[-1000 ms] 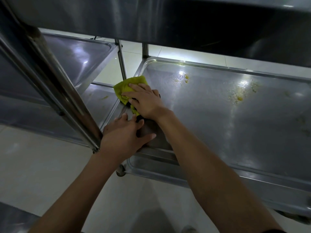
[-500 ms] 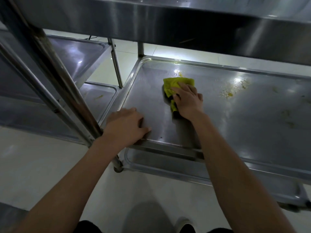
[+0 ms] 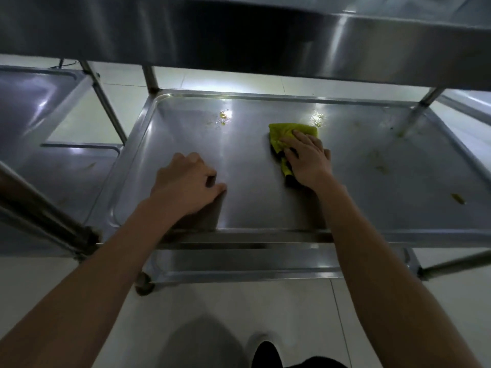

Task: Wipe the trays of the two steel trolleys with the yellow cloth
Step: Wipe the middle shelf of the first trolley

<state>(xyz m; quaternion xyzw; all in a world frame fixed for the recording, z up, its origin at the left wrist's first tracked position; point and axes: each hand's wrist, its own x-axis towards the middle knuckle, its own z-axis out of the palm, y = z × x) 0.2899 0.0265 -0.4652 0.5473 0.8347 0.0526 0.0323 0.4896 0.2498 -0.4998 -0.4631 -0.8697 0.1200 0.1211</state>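
At the frame's centre, the right hand [image 3: 308,160] lies flat, fingers straight, pressing the crumpled yellow cloth [image 3: 291,134] onto the middle tray [image 3: 398,166], a smooth, rounded-corner sheet of brushed steel with a raised rim. Left of it, the left hand [image 3: 186,184] rests on the same tray with its fingers curled under, holding nothing. Yellowish smears [image 3: 222,116] sit near the tray's far edge and at its right. The shiny top tray [image 3: 239,35] fills the upper frame. A second trolley [image 3: 39,110] stands at upper left.
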